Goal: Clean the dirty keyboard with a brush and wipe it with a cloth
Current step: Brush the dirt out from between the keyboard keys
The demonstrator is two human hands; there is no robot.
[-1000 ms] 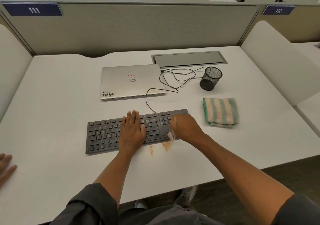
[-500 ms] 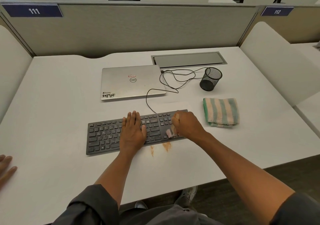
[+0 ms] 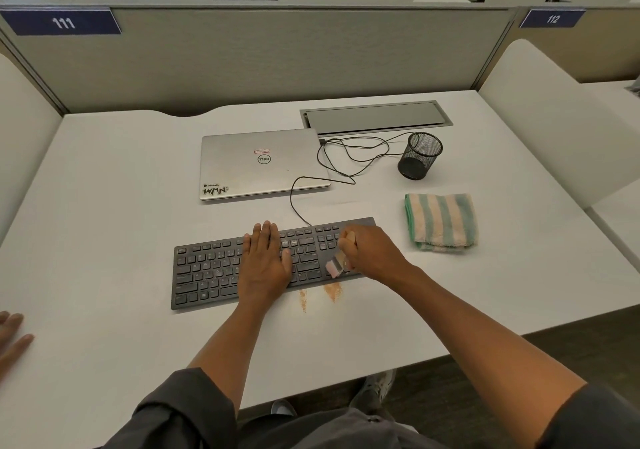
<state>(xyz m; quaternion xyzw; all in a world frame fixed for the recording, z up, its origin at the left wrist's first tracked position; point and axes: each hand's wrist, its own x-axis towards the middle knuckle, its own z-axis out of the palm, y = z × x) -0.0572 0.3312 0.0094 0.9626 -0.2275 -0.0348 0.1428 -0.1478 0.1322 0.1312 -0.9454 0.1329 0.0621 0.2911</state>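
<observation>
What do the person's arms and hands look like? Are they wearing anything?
Both forearms are bare. Dark grey sleeves are pushed up near the elbows. The left hand and right hand wear no gloves, and no rings or watch show.

Bits around the desk
A closed silver laptop (image 3: 259, 164) lies on the white tabletop (image 3: 104, 206), a black mesh cup (image 3: 419, 156) near its right, loose cable (image 3: 349, 157) between them.

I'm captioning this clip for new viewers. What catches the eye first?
The flat black keyboard at the desk's front, with the left hand pressed flat on it and the right hand gripping a small pink-bristled brush. Orange crumbs lie just before it; a green-striped folded cloth waits right.
</observation>
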